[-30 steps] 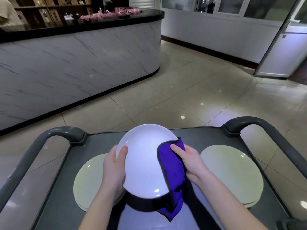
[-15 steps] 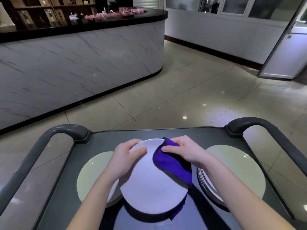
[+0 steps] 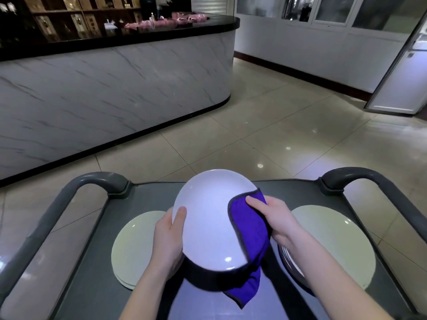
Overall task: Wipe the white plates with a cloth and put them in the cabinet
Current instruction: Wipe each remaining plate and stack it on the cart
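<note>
I hold a white plate (image 3: pixel 208 218) tilted up above the grey cart top (image 3: pixel 147 195). My left hand (image 3: pixel 168 239) grips its left rim, thumb on the face. My right hand (image 3: pixel 275 220) presses a purple cloth (image 3: pixel 249 229) against the plate's right side; the cloth wraps round the rim and hangs below it. A stack of white plates (image 3: pixel 131 245) lies on the cart to the left, another stack of plates (image 3: pixel 335 243) to the right. No cabinet is in sight.
The cart has grey handles at the left (image 3: pixel 76 188) and at the right (image 3: pixel 369 179). Beyond it lies tiled floor (image 3: pixel 254 125). A marble-fronted counter (image 3: pixel 111 88) curves along the left. A door (image 3: pixel 399 72) stands open at the far right.
The plate has tipped back up from lying low and flat to facing me. My left hand moved from its top edge to its left rim, and the cloth slid to the right side.
</note>
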`<state>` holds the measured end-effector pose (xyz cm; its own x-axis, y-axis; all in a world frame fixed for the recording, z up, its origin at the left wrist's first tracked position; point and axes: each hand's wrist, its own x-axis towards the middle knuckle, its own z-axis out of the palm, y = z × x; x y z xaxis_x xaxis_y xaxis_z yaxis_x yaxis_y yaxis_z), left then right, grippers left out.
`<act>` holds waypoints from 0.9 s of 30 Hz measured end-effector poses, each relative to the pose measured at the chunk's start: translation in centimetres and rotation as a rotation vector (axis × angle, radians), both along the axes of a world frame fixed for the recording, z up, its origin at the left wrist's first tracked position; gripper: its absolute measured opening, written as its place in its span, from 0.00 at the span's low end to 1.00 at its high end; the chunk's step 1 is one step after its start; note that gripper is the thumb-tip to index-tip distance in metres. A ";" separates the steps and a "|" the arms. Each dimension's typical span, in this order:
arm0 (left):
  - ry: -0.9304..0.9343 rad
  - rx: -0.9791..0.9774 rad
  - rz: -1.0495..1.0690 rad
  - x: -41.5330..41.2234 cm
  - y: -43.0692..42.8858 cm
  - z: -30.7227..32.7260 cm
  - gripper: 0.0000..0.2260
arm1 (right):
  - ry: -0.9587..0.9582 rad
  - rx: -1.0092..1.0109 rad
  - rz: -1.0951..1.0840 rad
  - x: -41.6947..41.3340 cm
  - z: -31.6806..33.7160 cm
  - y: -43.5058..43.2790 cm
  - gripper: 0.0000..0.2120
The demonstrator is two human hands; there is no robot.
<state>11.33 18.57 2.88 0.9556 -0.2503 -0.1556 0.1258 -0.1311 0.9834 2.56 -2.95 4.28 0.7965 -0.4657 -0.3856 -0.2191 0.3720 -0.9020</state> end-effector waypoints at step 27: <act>-0.310 0.266 -0.369 2.8 -0.3 2.7 0.18 | 0.032 -0.320 0.369 -0.1 2.0 -0.2 0.12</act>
<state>14.10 18.31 5.56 0.8230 -0.5678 0.0159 -0.2663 -0.3609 0.8938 2.50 -3.19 6.29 0.9209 -0.2537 -0.2961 -0.3136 -0.0307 -0.9490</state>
